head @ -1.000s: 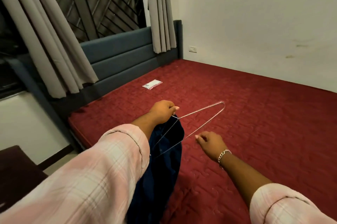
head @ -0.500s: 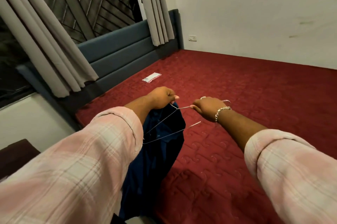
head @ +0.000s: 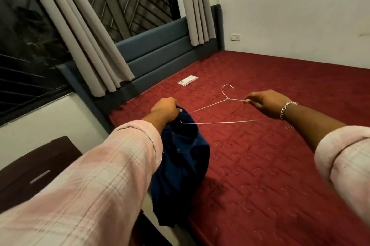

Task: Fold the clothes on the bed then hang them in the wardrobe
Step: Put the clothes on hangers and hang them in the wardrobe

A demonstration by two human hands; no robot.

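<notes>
**Hanger being threaded into the blue garment**

The left hand grips the blue garment over the bed edge. The right hand pinches the wire hanger, whose long axis runs between them, far tip entering the garment's bunched top.

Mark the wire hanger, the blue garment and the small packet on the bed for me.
wire hanger (head: 220,122), head view, on its long bottom wire.
blue garment (head: 180,161), head view, mid-cloth below the left hand.
small packet (head: 188,80), head view, its centre, lying on the mattress.
</notes>
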